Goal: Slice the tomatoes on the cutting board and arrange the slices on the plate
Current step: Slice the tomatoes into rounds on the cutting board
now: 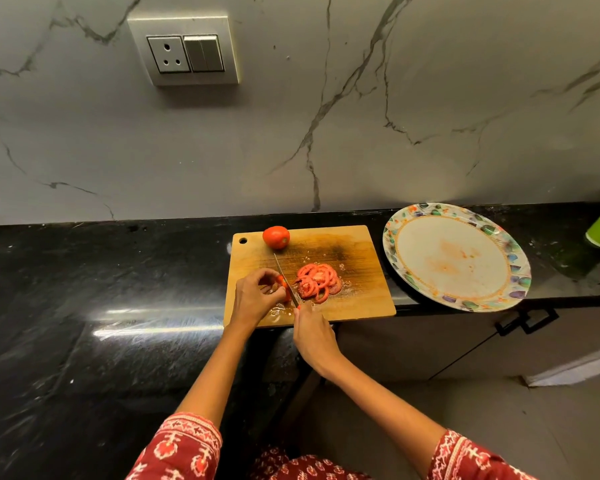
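On a black stone counter, seen from the head camera looking down, a wooden cutting board (309, 275) is lying with a person's two hands working over its near edge. The left hand (257, 292) is curling its fingers around the last small piece of a tomato (282, 284), pinning it to the board. The right hand (314, 336) is gripping the handle of a knife (286, 282), whose thin blade is standing against the cut face of that piece. Just to the right of the blade, a loose pile of tomato slices (317, 282) is sitting in a wet patch of juice and seeds. A whole tomato (276, 237) is waiting at the board's far edge, apart from the hands. A floral-rimmed plate (456, 256) is resting just right of the board, holding no slices yet, only a faint orange smear. The slices are likely soft, slippery and easily torn, so lifting several together from underneath probably suits them best.
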`<state>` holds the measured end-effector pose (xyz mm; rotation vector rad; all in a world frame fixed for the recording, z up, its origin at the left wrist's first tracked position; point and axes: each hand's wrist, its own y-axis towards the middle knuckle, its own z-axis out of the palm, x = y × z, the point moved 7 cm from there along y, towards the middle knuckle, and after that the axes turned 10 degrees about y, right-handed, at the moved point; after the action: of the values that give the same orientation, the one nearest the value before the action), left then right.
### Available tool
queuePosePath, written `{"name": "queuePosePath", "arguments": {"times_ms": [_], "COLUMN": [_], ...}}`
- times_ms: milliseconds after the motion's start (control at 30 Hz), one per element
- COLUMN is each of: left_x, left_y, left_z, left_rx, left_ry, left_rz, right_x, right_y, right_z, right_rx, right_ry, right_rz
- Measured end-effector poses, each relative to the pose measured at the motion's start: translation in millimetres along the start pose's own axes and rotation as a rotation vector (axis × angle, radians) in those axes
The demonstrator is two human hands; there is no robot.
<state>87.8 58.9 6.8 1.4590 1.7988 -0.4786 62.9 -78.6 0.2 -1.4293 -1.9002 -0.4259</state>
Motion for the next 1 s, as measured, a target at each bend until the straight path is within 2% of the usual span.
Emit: {"name": "queuePosePath", "arguments": {"times_ms": [267, 667, 1000], "left_x": [-5.4, 1.8, 0.9], "left_y": [-2.5, -2.4, -2.1], "left_z": [1.9, -5.2, -4.7], "left_rx": [0.015, 0.008, 0.004], "left_ry": [0.021, -0.018, -0.004], "left_rz": [0.045, -0.009, 0.013], "right_x": [4.5, 2.4, -4.1], "right_y": [9.3, 8.3, 0.5], "right_z": [-1.9, 10.3, 10.8], "right_rx": [0.004, 0.041, 0.05], "right_ry": [0.028, 0.071, -0.081], "right_rz": [0.014, 0.028, 0.017]}}
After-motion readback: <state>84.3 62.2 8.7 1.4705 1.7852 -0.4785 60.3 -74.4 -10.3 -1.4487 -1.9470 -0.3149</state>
